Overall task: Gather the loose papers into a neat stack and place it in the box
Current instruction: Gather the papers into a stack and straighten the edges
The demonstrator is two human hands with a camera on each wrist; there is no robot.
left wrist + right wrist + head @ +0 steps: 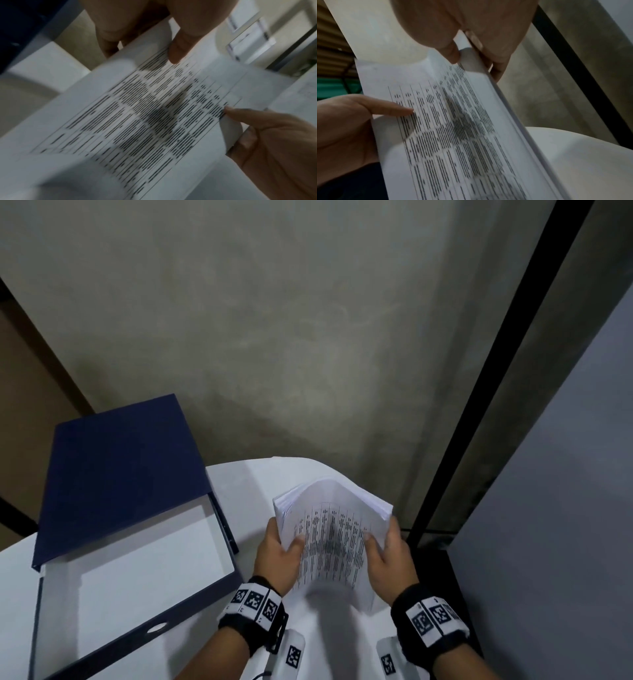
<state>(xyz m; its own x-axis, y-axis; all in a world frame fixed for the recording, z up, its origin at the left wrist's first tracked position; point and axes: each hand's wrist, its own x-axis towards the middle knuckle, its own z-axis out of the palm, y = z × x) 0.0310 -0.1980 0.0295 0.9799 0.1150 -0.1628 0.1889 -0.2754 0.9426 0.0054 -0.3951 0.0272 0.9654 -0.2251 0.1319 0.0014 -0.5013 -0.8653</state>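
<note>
A thick stack of printed papers point(334, 535) stands tilted and bowed above the white table point(239, 484), its lower edge blurred. My left hand point(282, 542) grips its left edge, thumb on the printed face. My right hand point(383, 546) grips the right edge the same way. The left wrist view shows the papers point(145, 115) with my left thumb point(180, 51) pressed on them and my right hand point(274, 142) opposite. In the right wrist view, the papers point(453, 135) sit between my right thumb point(450, 51) and left hand point(342, 128). The dark blue box point(230, 542) lies open left of the hands, white inside.
The box's blue lid point(120, 474) is raised at the back left. The table's rounded far edge point(308, 460) lies just behind the papers. A black post point(479, 405) and a grey panel point(565, 508) stand at the right, a grey wall behind.
</note>
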